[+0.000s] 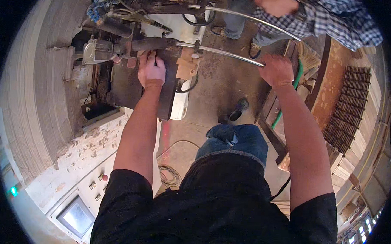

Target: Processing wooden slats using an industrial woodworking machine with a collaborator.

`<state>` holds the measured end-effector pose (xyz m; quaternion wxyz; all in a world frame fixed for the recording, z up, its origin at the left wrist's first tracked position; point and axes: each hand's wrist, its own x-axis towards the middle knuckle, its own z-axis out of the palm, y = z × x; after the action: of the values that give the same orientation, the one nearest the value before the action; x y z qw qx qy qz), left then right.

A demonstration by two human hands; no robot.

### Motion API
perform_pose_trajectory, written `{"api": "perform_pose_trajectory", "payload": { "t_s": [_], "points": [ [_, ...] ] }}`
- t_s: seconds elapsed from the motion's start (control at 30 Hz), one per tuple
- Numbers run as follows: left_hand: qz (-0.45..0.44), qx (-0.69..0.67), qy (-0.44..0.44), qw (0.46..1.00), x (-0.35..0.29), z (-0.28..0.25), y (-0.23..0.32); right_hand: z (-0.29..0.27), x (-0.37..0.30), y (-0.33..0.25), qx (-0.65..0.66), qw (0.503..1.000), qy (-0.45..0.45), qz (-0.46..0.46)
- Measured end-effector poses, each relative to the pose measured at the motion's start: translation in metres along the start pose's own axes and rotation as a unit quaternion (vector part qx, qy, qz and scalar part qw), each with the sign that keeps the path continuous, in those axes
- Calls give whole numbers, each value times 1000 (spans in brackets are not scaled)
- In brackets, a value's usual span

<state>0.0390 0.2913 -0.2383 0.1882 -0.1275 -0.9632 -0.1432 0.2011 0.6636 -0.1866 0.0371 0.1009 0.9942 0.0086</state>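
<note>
My right hand (277,69) is closed round the near right end of a shiny metal rod (228,52). The rod runs left to a dark cylindrical machine part (153,44). Beneath that part, my left hand (152,73) reaches over a dark metal machine table (166,93), its fingers bent and drawn together. What those fingers hold, if anything, is hidden. A small wooden block (187,68) sits just right of my left hand, under the rod. A second metal rod (255,20) extends above the first.
Across from me stands a person in a checked shirt (324,19). To the right, stacked wooden strips (347,108) lie beyond a rusty beam (325,75), near a broom (309,56) and a green hose (297,75). A control panel (76,217) is at lower left; a coiled cable (170,176) lies on the floor.
</note>
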Motion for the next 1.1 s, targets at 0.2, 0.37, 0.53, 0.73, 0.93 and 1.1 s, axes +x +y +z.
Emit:
{"api": "perform_pose_trajectory", "payload": {
  "t_s": [0.2,0.37,0.53,0.73,0.93,1.1],
  "points": [
    [-33,40,-23,998,5,-7,7,1,0,0,9,1000,21,-4],
    [-42,58,-68,995,7,-11,6,2,2,-3,5,1000,-3,18],
    [-50,77,-55,994,7,-10,4,1,1,-5,-14,999,33,-3],
    [-51,64,-66,994,6,-15,9,1,1,-3,10,1000,22,19],
    [-44,48,-47,997,7,-13,6,4,1,-3,17,1000,19,16],
    [-35,51,-45,997,7,-11,4,0,1,-4,0,1000,15,14]
  ]
}}
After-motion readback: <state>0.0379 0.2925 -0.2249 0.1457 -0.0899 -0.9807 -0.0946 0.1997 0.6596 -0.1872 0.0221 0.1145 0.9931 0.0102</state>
